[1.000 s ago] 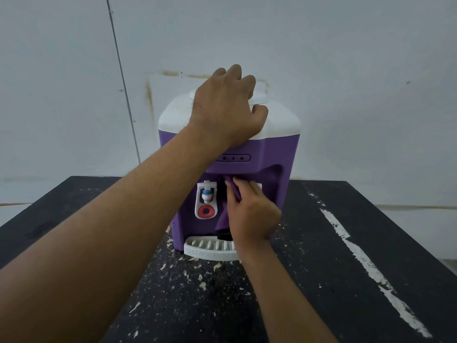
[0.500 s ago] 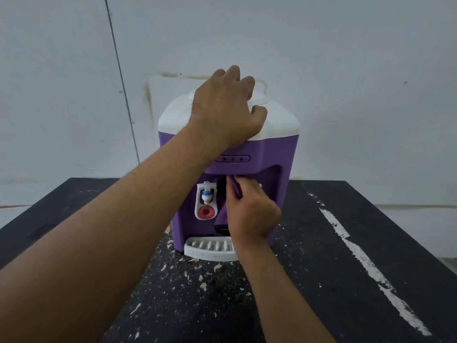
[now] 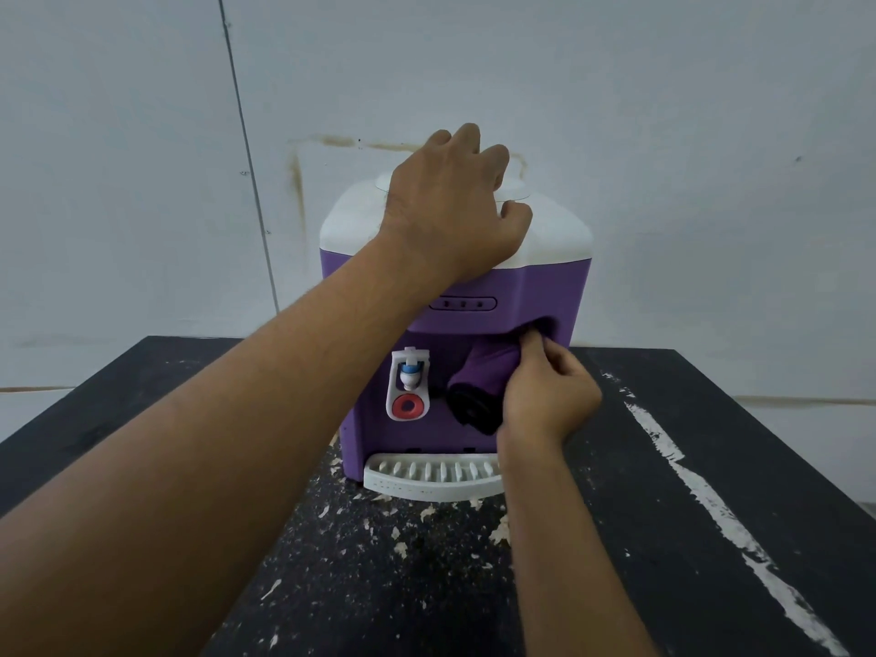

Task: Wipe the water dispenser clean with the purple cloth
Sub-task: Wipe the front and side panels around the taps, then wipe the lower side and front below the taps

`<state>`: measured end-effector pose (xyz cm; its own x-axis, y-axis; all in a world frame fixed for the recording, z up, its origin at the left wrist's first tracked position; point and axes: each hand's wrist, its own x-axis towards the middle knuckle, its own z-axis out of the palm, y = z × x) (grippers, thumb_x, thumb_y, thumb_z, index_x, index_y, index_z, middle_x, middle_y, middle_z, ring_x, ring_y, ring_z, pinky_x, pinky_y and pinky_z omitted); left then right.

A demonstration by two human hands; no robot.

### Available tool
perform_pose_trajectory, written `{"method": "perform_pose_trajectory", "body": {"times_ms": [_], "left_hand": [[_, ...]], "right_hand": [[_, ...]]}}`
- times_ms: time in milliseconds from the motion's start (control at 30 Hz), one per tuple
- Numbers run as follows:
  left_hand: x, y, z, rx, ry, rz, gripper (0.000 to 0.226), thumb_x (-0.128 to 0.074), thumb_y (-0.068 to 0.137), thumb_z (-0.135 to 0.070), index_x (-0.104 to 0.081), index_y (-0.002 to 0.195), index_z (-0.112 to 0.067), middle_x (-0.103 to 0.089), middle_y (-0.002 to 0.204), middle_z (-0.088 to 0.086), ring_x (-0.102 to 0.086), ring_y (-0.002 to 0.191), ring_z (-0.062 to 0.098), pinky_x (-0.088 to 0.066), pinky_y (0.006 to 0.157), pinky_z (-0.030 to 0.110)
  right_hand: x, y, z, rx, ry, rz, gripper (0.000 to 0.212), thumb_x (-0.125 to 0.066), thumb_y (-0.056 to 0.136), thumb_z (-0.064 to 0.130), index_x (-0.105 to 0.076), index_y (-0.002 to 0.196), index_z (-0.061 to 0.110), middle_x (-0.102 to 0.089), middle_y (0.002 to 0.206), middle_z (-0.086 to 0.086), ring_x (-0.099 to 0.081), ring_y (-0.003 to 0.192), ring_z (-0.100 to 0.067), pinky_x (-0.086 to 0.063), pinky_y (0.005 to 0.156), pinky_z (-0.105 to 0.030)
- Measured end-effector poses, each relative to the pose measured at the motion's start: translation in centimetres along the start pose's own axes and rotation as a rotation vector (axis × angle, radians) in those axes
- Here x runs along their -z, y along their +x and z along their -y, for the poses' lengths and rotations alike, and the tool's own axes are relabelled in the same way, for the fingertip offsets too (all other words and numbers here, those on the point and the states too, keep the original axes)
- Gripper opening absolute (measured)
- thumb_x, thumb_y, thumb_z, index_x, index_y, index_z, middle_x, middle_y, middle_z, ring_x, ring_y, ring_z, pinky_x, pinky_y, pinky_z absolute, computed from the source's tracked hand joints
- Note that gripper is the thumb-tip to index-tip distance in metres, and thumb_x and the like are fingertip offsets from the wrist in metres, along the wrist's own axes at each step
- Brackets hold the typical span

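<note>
The water dispenser [image 3: 545, 296] has a squat purple body, a white domed top, and a white slotted drip tray [image 3: 426, 481] at its foot. It stands upright on the black table [image 3: 687, 585], near the far edge and about midway along it. The purple cloth [image 3: 488, 367] is bunched into a roll and pressed into the front recess, just right of the white tap [image 3: 408, 384] and above the tray.

Black table [image 3: 782, 419] before me, flecked with pale chips [image 3: 500, 533] and one white streak [image 3: 670, 450]; the water dispenser [image 3: 545, 286] stands on it, toward the back
</note>
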<state>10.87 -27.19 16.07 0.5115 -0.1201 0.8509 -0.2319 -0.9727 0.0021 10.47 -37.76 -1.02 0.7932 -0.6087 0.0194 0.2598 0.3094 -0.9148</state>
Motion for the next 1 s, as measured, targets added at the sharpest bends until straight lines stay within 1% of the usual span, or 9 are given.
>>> {"method": "perform_pose_trajectory", "body": {"times_ms": [133, 267, 433, 533, 633, 700, 833, 900, 1000], "left_hand": [[-0.1, 0.0, -0.1, 0.007, 0.007, -0.004, 0.037, -0.050, 0.085, -0.045, -0.066, 0.101, -0.016, -0.047, 0.097, -0.005, -0.043, 0.087, 0.018, -0.035, 0.068, 0.031], [0.1, -0.1, -0.2, 0.022, 0.010, 0.013, 0.036, -0.051, 0.085, -0.044, -0.067, 0.102, -0.016, -0.047, 0.098, -0.005, -0.043, 0.088, 0.017, -0.035, 0.069, 0.030], [1.4, -0.4, -0.2, 0.023, 0.017, 0.107, 0.035, -0.051, 0.097, -0.044, -0.068, 0.110, -0.017, -0.057, 0.110, -0.003, -0.050, 0.096, 0.018, -0.044, 0.076, 0.033], [3.0, -2.6, 0.7, 0.033, -0.245, 0.021, 0.028, -0.058, 0.104, -0.037, -0.067, 0.102, -0.010, -0.059, 0.118, 0.001, -0.057, 0.110, 0.019, -0.050, 0.087, 0.034], [4.5, -8.7, 1.0, 0.206, -0.482, -0.330, 0.035, -0.060, 0.107, -0.020, -0.056, 0.075, -0.007, -0.057, 0.089, 0.005, -0.053, 0.080, 0.016, -0.043, 0.070, 0.027], [4.8, -14.0, 0.8, 0.438, -0.587, -0.328, 0.044, -0.056, 0.110, -0.025, -0.048, 0.069, -0.012, -0.050, 0.073, 0.000, -0.046, 0.064, 0.013, -0.038, 0.058, 0.026], [4.8, -22.2, 0.3, 0.778, -0.847, 0.026, 0.014, -0.058, 0.100, -0.047, -0.069, 0.102, -0.038, -0.073, 0.096, -0.013, -0.071, 0.087, 0.002, -0.060, 0.070, 0.021], [5.1, -24.0, 0.4, 0.792, -0.936, 0.089, 0.040, -0.057, 0.092, -0.055, -0.064, 0.131, -0.050, -0.071, 0.118, -0.024, -0.070, 0.107, -0.005, -0.062, 0.080, 0.019], [5.7, -24.4, 1.2, 0.781, -0.958, 0.056, 0.049, -0.060, 0.101, -0.041, -0.053, 0.150, -0.049, -0.068, 0.132, -0.023, -0.068, 0.118, -0.004, -0.060, 0.094, 0.024]], "right_hand": [[-0.5, -1.2, -0.7, 0.115, -0.082, 0.006, 0.014, -0.083, 0.095, 0.036, -0.084, 0.086, 0.026, -0.070, 0.061, 0.018, -0.063, 0.054, 0.003, -0.047, 0.052, -0.013], [-1.0, -4.6, -3.1, 0.510, -0.544, 0.121, 0.013, -0.084, 0.095, 0.037, -0.088, 0.105, 0.030, -0.081, 0.082, 0.012, -0.064, 0.064, 0.000, -0.045, 0.055, -0.021], [1.3, -5.9, -3.6, 0.394, -0.450, 0.179, 0.014, -0.082, 0.096, 0.044, -0.085, 0.103, 0.033, -0.074, 0.077, 0.015, -0.065, 0.066, -0.001, -0.047, 0.057, -0.020], [2.7, -5.9, -2.3, 0.397, -0.358, 0.281, 0.008, -0.087, 0.093, 0.038, -0.081, 0.099, 0.038, -0.075, 0.083, 0.017, -0.070, 0.079, -0.002, -0.057, 0.067, -0.018], [3.5, -6.1, -0.2, 0.451, -0.324, 0.366, 0.014, -0.092, 0.088, 0.028, -0.084, 0.098, 0.032, -0.072, 0.092, 0.015, -0.069, 0.084, -0.008, -0.054, 0.072, -0.013], [3.7, -6.4, 1.1, 0.480, -0.368, 0.426, 0.013, -0.092, 0.088, 0.028, -0.085, 0.100, 0.029, -0.074, 0.093, 0.016, -0.069, 0.083, -0.008, -0.054, 0.070, -0.015], [3.3, -8.0, 2.8, 0.479, -0.433, 0.522, 0.007, -0.088, 0.091, 0.037, -0.084, 0.097, 0.035, -0.078, 0.086, 0.020, -0.072, 0.084, 0.001, -0.054, 0.066, -0.012], [2.4, -9.3, 3.3, 0.441, -0.459, 0.636, 0.006, -0.086, 0.092, 0.037, -0.083, 0.096, 0.036, -0.079, 0.088, 0.023, -0.074, 0.086, 0.006, -0.058, 0.071, -0.011], [0.4, -11.2, 3.9, 0.271, -0.426, 0.842, 0.006, -0.086, 0.094, 0.034, -0.082, 0.098, 0.034, -0.082, 0.091, 0.019, -0.080, 0.086, -0.003, -0.069, 0.077, -0.031]]}}
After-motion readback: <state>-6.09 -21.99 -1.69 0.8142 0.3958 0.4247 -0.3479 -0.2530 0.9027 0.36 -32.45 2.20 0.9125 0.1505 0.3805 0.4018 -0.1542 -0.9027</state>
